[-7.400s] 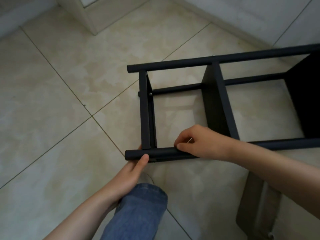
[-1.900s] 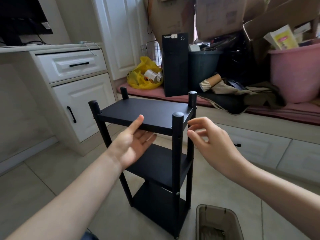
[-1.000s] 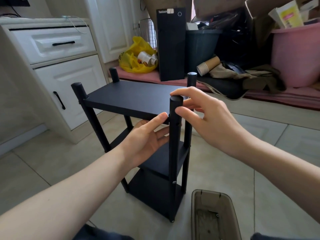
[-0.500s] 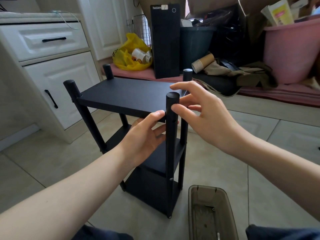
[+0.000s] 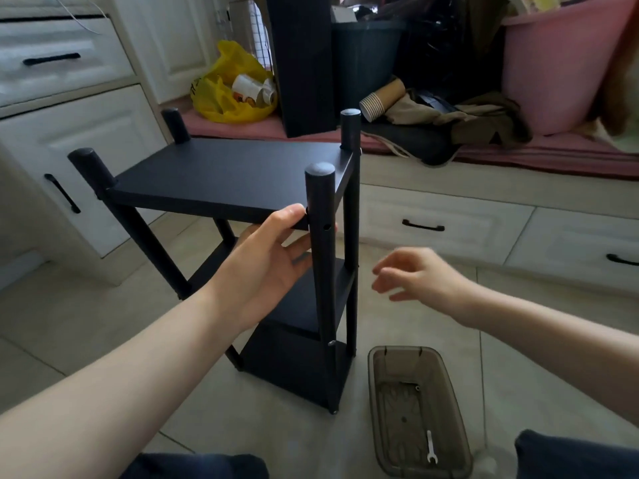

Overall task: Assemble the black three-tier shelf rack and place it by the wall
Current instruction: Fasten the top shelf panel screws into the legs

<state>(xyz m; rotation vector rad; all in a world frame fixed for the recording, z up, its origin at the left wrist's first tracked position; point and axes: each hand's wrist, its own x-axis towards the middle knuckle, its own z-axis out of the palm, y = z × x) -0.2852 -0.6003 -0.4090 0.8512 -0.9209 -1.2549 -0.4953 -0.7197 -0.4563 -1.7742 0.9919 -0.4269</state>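
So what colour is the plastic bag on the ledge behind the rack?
The bag is yellow, shown best in the head view.

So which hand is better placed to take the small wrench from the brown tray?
The right hand: it is free, open, on the side of the tray holding the wrench. The left hand holds the rack's top shelf.

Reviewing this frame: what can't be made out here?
Head view only.
- Left hand: fingertips hidden behind the shelf rack's near post.
- Right hand: motion-blurred, finger pose unclear.
- Hole in that post: too small to tell whether a screw sits inside.
- Brown tray, beyond its wrench: specks too small to identify.
- Pink tub: cut off by the top edge.
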